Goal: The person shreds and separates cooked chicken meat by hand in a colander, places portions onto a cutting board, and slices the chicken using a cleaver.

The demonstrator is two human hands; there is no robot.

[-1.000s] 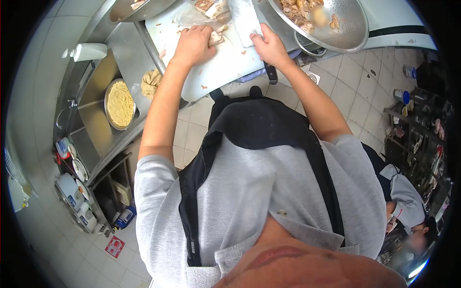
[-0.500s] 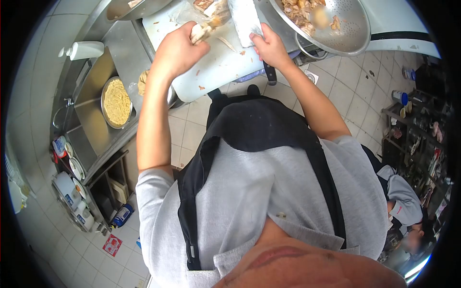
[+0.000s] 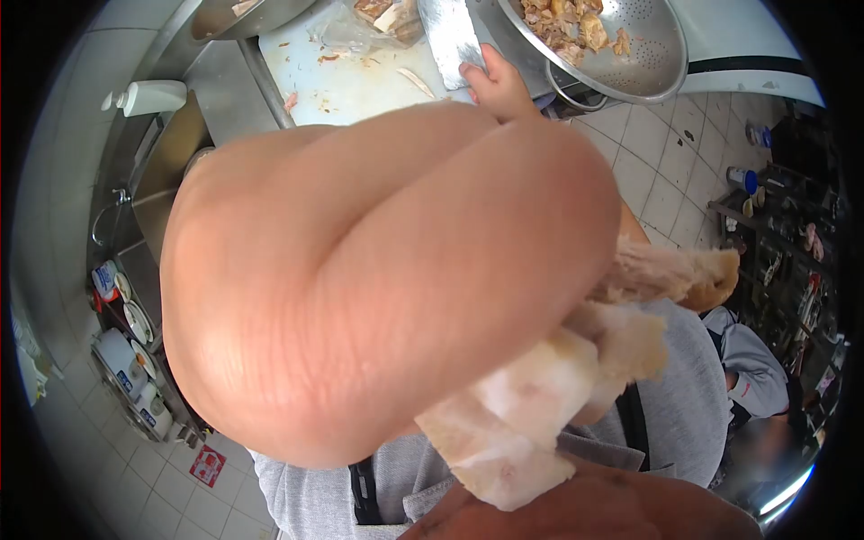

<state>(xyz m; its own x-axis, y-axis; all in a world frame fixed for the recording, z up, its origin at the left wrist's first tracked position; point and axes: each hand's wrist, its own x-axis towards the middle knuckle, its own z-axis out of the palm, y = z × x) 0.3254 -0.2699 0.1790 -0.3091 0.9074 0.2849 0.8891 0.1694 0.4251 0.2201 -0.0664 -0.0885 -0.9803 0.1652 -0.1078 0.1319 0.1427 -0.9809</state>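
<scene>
My left hand [image 3: 387,279] is raised very close to the camera and fills the middle of the view. Its curled fingers grip a pale piece of cooked meat [image 3: 531,387] with white fat or skin, whose ends stick out to the right and below. Farther off, my right hand [image 3: 500,88] is closed on a cleaver [image 3: 450,38], its broad blade over the white cutting board [image 3: 301,76]. On the board lie a clear plastic bag [image 3: 346,34] with meat at its mouth, a pale strip and scraps. My left hand hides the board's near edge.
A steel colander [image 3: 664,58] with meat chunks [image 3: 576,27] stands at upper right. At upper left are a metal bowl [image 3: 220,25] and a white bottle [image 3: 155,97] beside the steel sink. Another person [image 3: 756,369] is at lower right, near dark shelves [image 3: 792,216].
My left hand has come up from the board toward the camera with the piece of meat, now covering much of the view. My right hand stays on the cleaver, nearly in place.
</scene>
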